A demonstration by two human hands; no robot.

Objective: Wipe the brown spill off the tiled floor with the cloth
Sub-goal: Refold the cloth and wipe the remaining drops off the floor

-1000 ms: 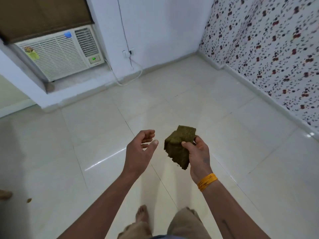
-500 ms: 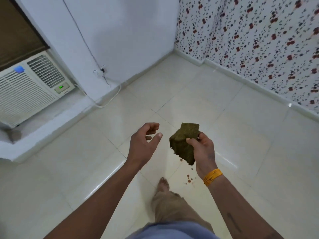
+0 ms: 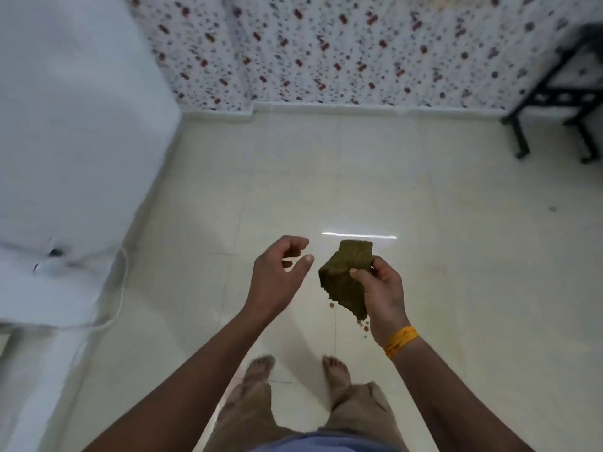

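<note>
a person stands barefoot on a pale tiled floor (image 3: 424,197). near the centre of the frame, the right hand (image 3: 380,290) pinches a folded olive-brown cloth (image 3: 344,278) held in the air. the left hand (image 3: 277,275) hovers just beside it, fingers loosely curled and empty. small brown spill (image 3: 362,326) drops show below the cloth.

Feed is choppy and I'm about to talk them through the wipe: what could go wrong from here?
1. The brown spill shows only as small drops just ahead of the right bare foot; a step forward could smear them.
2. The cloth is pinched by the right hand at one edge only, above the floor; that grip could slip. The left hand is open and empty.
</note>
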